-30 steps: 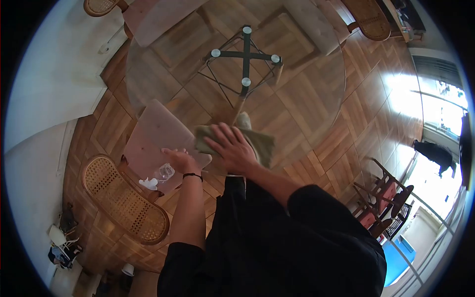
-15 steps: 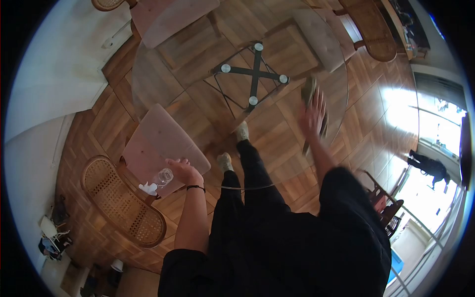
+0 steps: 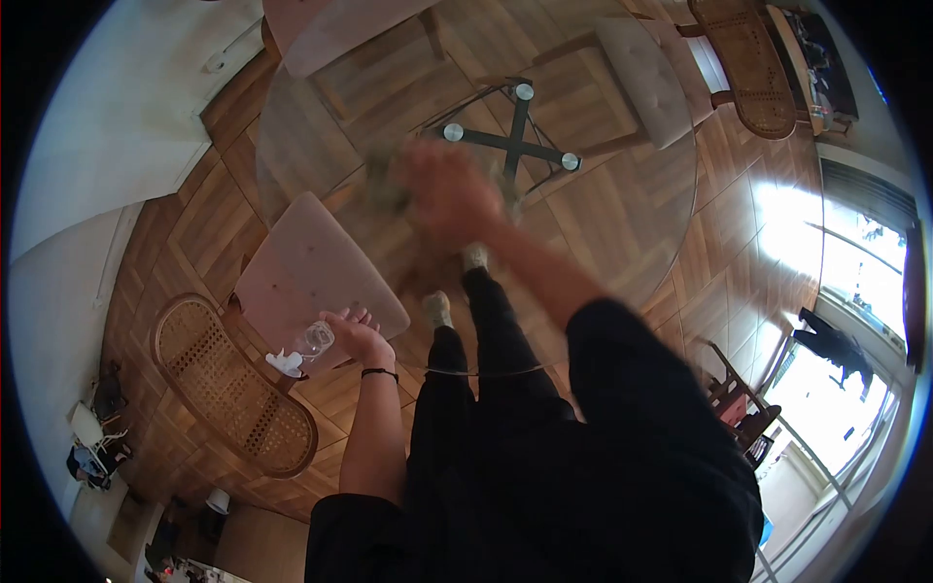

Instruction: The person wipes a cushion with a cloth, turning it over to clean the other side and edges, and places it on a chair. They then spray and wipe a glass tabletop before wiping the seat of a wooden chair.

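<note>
Over the round glass table (image 3: 612, 243), my right hand (image 3: 450, 194) is smeared by motion, with a blurred grey-green cloth (image 3: 387, 183) beneath and beside its fingers. My left hand (image 3: 355, 333) is at the near left, palm partly up, wearing a dark band at the wrist. It holds a clear spray bottle (image 3: 316, 337) with a white nozzle (image 3: 284, 363), tilted on its side above the pink chair seat (image 3: 311, 277). The dark crossed table frame (image 3: 515, 144) with round pads shows through the glass.
A cane-backed chair (image 3: 233, 387) stands at the left, another (image 3: 743, 68) at the top right. My legs and light shoes (image 3: 437, 309) are below the table's near edge. A white wall (image 3: 107, 117) is at the left, bright windows (image 3: 836, 389) at the right.
My right hand has swept leftward across the glass with the cloth, from the right side to the centre left. My left hand has hardly moved and still holds the bottle.
</note>
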Tool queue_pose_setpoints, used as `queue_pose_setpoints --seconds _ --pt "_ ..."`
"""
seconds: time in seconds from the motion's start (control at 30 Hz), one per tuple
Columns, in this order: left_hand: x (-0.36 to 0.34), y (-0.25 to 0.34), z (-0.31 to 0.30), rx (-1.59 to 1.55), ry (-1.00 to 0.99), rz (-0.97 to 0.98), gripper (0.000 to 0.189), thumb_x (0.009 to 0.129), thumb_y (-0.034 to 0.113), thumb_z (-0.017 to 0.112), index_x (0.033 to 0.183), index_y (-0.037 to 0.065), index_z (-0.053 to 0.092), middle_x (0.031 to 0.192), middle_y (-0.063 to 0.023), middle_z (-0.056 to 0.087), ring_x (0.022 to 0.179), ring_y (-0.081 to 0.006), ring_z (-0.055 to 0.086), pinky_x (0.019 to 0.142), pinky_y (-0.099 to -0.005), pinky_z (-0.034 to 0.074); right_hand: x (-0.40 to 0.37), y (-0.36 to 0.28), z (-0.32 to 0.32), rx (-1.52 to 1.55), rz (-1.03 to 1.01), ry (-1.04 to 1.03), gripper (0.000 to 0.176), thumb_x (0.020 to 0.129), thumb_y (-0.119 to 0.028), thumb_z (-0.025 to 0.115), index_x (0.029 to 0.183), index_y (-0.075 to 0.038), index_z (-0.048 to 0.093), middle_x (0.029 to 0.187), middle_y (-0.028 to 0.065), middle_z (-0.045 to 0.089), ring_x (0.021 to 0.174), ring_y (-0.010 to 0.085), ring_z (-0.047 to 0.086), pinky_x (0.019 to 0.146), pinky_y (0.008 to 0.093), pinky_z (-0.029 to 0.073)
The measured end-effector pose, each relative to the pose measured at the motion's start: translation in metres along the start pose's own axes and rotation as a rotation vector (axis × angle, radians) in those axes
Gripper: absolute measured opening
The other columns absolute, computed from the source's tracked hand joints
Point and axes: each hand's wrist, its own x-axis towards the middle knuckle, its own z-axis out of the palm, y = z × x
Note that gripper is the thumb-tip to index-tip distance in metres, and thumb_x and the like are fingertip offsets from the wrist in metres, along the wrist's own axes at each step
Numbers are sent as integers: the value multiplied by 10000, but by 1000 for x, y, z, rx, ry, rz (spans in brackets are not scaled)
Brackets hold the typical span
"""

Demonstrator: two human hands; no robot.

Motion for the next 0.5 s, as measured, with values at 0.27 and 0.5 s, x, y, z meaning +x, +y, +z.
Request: queue_pose_setpoints --seconds 0.27,0.5 --pt "12 -14 -9 -82 -90 26 813 990 710 295 1363 9 466 1109 -114 619 1007 -222 584 858 -375 430 -81 221 -11 -232 695 224 583 1014 -382 431 1534 -125 376 1639 131 248 1507 319 229 1213 458 198" --pt "11 -8 -29 -326 -313 -39 912 946 774 296 1443 17 407 1224 -157 610 1137 -275 524 1018 -447 341 -194 -6 15 -122 786 176 631 1020 -375 429 1533 -16 348 1647 167 217 1523 372 168 1208 553 164"
